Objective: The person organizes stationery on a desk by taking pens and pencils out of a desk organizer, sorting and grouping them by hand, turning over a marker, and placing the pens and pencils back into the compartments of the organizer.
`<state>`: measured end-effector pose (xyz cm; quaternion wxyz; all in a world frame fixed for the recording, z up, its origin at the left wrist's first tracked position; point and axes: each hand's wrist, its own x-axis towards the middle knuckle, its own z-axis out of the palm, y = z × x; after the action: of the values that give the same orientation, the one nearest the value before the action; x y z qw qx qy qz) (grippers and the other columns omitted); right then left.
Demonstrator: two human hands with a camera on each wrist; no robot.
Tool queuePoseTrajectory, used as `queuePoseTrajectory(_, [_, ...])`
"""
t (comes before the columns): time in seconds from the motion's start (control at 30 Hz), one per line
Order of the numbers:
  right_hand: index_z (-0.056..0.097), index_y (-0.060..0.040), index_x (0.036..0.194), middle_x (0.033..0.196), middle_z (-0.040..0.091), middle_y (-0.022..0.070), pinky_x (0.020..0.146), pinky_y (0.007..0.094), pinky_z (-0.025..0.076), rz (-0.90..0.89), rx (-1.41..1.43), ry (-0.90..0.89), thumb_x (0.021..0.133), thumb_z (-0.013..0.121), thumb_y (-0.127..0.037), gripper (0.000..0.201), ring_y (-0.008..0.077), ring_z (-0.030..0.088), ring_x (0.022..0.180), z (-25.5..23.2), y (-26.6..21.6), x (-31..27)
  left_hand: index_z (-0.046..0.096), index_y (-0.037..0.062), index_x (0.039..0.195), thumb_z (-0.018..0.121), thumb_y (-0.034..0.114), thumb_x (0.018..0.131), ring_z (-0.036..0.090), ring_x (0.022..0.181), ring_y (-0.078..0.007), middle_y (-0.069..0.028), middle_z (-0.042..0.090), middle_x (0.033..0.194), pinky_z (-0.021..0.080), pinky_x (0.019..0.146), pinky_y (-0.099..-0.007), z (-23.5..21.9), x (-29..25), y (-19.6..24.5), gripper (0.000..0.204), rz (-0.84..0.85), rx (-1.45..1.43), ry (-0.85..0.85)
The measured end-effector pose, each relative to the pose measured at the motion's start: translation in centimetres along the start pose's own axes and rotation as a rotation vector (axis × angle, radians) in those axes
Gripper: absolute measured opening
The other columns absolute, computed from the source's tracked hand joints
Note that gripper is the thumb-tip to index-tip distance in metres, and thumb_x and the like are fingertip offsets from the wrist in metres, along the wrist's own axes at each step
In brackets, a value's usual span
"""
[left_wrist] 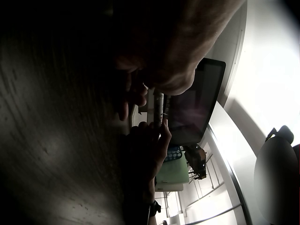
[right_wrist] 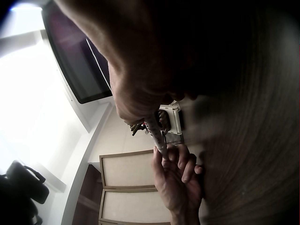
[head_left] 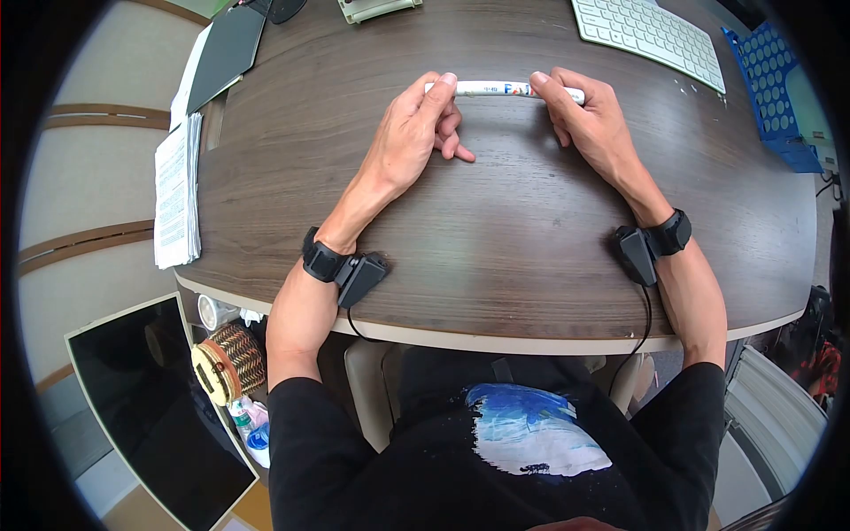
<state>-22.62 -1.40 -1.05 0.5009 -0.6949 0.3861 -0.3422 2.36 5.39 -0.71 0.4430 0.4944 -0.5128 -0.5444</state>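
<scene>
A white marker [head_left: 485, 88] with printing along its barrel is held level above the desk, one end in each hand. My left hand [head_left: 409, 133] pinches its left end between thumb and forefinger, the other fingers loosely bent below. Thumb and fingers of my right hand [head_left: 591, 119] grip it near the right end, and its tip pokes out past the thumb. The left wrist view is dark but shows the marker [left_wrist: 159, 108] spanning both hands. In the right wrist view the marker [right_wrist: 155, 133] runs from the near hand to the left hand [right_wrist: 179, 180].
A white keyboard [head_left: 653, 37] and a blue perforated holder [head_left: 768, 80] stand at the back right of the brown desk [head_left: 478, 239]. On the left edge lie a stack of papers [head_left: 179, 195] and a dark folder [head_left: 228, 55]. A monitor [head_left: 159, 407] stands low at left.
</scene>
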Motion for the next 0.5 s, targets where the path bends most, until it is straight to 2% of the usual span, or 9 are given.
queuePoseTrajectory(0.5, [0.077, -0.0055, 0.090, 0.057, 0.044, -0.0073, 0.046, 0.0257, 0.032, 0.000, -0.008, 0.004, 0.108, 0.067, -0.048, 0.047, 0.0055, 0.044, 0.049, -0.01, 0.02, -0.01, 0.049, 0.0095, 0.097, 0.043, 0.050, 0.117, 0.053, 0.059, -0.0097, -0.0018, 0.048, 0.078, 0.069, 0.068, -0.0380, -0.05, 0.01, -0.11, 0.046, 0.000, 0.013, 0.002])
